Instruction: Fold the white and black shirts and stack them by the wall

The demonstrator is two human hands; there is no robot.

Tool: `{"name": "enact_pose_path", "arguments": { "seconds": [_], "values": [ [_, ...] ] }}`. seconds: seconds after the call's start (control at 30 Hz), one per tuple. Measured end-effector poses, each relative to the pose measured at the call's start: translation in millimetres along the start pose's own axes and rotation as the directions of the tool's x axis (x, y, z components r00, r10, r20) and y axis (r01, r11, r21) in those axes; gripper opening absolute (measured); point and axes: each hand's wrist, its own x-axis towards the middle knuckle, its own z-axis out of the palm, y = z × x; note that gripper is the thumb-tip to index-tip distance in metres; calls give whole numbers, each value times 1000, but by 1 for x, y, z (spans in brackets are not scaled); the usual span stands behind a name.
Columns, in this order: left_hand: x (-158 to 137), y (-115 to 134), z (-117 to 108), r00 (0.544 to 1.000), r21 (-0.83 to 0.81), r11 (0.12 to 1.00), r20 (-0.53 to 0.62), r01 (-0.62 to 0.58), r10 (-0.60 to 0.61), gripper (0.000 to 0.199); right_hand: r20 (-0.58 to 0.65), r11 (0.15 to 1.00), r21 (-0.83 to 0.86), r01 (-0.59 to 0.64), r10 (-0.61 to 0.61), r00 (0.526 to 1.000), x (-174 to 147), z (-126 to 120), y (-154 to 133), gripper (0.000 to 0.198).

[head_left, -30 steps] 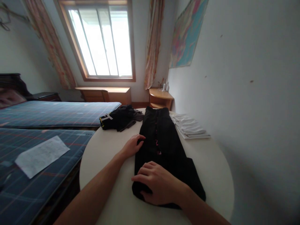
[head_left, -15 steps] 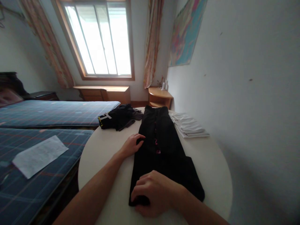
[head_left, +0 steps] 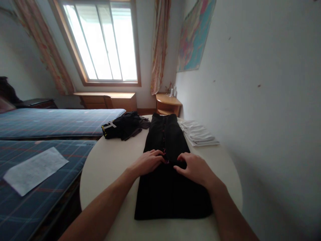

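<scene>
A long black garment (head_left: 173, 194) lies folded lengthwise on the round white table (head_left: 105, 187); its exact kind I cannot make out. Bits of pink trim show along the seam down its middle. My left hand (head_left: 150, 162) has its fingers bent together on the cloth at that seam, beside the pink trim. Just right of the seam, my right hand (head_left: 194, 167) closes thumb and fingers around a fold of the black cloth. Both hands are at about the same height on the garment, a short gap apart.
A crumpled dark garment (head_left: 125, 125) lies at the table's far left, and folded white cloth (head_left: 199, 132) at its far right. Beds with blue plaid mattresses (head_left: 60, 122) stand on the left, a paper sheet (head_left: 36, 170) on the nearer one. The wall (head_left: 271, 134) rises close on the right.
My right hand has moved from the garment's near left corner up to its middle. My left hand has shifted inward to the seam. The near right part of the garment now lies straighter.
</scene>
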Motion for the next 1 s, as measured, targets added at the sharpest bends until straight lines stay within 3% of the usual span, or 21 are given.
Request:
{"name": "enact_pose_path", "arguments": {
  "seconds": [0.1, 0.2, 0.27, 0.4, 0.47, 0.57, 0.67, 0.77, 0.87, 1.0],
  "values": [
    [2, 2, -1, 994, -74, 997, -103, 18, -26, 23, 147, 995, 80, -58, 45, 988, -4, -3, 4, 29],
    [4, 7, 2, 983, -138, 990, -172, 34, -58, 23, 217, 942, 334, 32, -110, 970, -7, -10, -2, 29],
    [4, 10, 3, 988, -131, 991, -148, 19, -39, 25, 260, 874, 483, 46, -193, 946, -10, -17, -5, 36],
    [3, 17, 2, 996, -110, 993, -86, -30, 21, 39, 482, 728, 668, -157, -262, 836, -12, -24, 1, 52],
    [3, 23, -1, 996, -135, 987, -39, -84, 79, 41, 527, 663, 703, -257, -244, 814, -10, -20, 9, 54],
    [3, 38, -5, 981, -200, 963, 30, -181, 191, 39, 420, 639, 723, -262, -104, 902, -2, -8, 22, 52],
    [6, 61, -3, 966, -256, 940, 71, -225, 251, 48, 214, 715, 667, -211, 88, 973, 9, 5, 37, 49],
    [10, 90, 4, 961, -251, 944, 119, -215, 251, 67, 113, 786, 587, -194, 157, 981, 17, 15, 52, 46],
    [15, 118, 15, 979, -160, 980, 151, -115, 140, 75, 33, 837, 524, -161, 169, 985, 23, 22, 63, 43],
    [26, 143, 27, 984, -66, 998, 175, -12, 24, 57, -46, 871, 476, -123, 164, 985, 27, 26, 71, 42]
  ]
}}
